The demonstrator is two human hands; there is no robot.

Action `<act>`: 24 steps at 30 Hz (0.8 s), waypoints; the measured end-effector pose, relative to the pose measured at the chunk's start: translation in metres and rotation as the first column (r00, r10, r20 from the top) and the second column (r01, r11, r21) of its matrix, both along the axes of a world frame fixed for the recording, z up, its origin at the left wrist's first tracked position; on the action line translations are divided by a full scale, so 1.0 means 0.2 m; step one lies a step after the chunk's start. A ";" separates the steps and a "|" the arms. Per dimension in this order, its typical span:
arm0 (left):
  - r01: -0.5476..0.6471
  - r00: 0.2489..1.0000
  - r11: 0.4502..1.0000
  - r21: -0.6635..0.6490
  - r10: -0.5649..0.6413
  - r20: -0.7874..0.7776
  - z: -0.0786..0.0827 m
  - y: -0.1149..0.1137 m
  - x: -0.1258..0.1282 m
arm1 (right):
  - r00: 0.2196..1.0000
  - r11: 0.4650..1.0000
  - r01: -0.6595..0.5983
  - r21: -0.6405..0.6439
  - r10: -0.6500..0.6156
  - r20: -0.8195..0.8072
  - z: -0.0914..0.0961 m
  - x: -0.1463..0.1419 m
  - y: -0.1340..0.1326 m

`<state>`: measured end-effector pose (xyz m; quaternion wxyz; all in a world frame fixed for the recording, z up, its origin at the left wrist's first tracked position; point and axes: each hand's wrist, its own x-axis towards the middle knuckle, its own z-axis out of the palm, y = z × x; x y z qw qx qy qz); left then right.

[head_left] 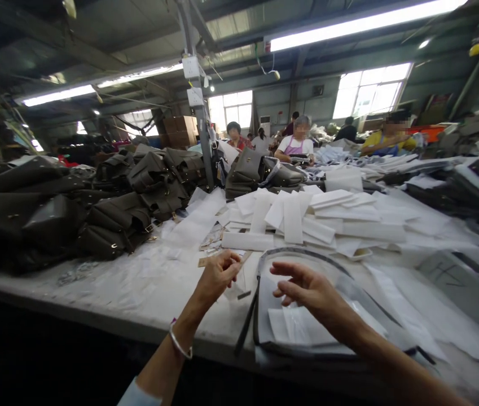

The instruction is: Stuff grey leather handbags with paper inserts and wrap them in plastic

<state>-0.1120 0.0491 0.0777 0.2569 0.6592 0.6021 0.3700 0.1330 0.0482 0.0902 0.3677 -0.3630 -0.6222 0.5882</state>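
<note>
My left hand [221,272] is closed in a pinch above the table's front part, its wrist wearing a bracelet [180,340]. From its fingertips a thin, string-like piece [244,277] seems to hang, with a small dark tab [244,295] at the lower end; its kind is unclear. My right hand [300,283] hovers with fingers apart and nothing in them. Beneath it lies a pale bag piece [332,332] with dark edging, and a white packet [292,325] rests on that. A dark strap [246,324] hangs over the table edge between my hands.
Dark bags [116,223] with metal fittings are heaped at left. White foam sheets [292,217] pile up beyond my hands. Small clear plastic bags [124,279] litter the white table [218,324]. A post [203,141] with sockets rises behind; several people work farther back.
</note>
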 end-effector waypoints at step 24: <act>-0.020 0.999 1.000 0.005 0.020 0.045 -0.18 0.13 0.17 | 0.948 0.987 0.057 -0.148 -0.100 -0.303 0.03 0.05 0.19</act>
